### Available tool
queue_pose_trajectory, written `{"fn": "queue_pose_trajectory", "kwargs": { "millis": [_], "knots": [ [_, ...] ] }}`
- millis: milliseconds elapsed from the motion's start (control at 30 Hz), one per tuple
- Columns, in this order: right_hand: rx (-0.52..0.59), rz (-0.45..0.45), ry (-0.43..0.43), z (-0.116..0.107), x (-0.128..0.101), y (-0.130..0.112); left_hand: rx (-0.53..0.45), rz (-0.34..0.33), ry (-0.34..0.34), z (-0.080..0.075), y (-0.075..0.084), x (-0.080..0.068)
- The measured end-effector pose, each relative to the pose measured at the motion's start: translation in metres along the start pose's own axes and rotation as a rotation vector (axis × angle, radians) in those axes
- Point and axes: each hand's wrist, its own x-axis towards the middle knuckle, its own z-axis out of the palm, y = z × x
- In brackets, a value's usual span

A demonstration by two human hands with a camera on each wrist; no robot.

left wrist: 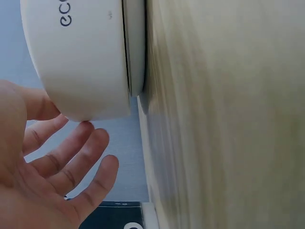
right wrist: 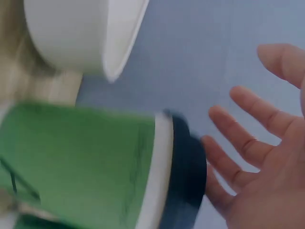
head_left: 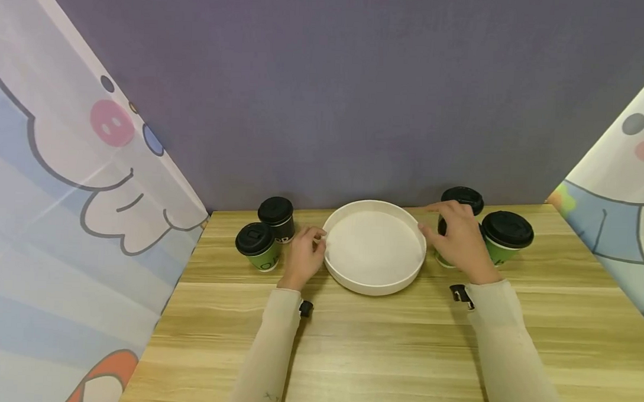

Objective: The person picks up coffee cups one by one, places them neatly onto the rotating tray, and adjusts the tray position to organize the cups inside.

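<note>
A round white tray with a low upright wall sits on the wooden table at the centre. My left hand is at its left edge. In the left wrist view, loosely bent fingertips meet the lettered outer wall. My right hand is spread at the tray's right side, thumb near the rim, partly covering a black-lidded paper cup. In the right wrist view, its fingers are apart with nothing between them, beside the dark lid of a green cup.
Another green cup with a black lid stands at the right. Left of the tray are a black cup and a green cup, both lidded. A grey panel rises along the table's back edge, with printed cloths at the sides.
</note>
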Motion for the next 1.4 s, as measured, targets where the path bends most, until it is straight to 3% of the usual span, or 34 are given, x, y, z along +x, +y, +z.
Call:
{"fn": "queue_pose_trajectory", "kwargs": {
  "millis": [133,333,833,1200,1400],
  "knots": [
    [-0.036,0.068,-0.043,-0.016,-0.004,0.012,-0.088,-0.017,-0.024,-0.002,-0.005,-0.002],
    [-0.107,0.146,-0.143,-0.03,-0.008,0.025,-0.208,-0.031,-0.13,-0.006,-0.012,-0.004],
    [-0.216,0.164,-0.269,-0.03,-0.01,0.027,-0.273,-0.106,-0.334,-0.018,-0.015,-0.009],
    [-0.208,0.184,-0.316,-0.029,-0.007,0.026,-0.289,-0.126,-0.37,-0.021,-0.015,-0.007],
    [-0.198,0.158,-0.274,-0.026,-0.009,0.028,-0.29,-0.132,-0.374,-0.019,-0.016,-0.007]
  ]
}}
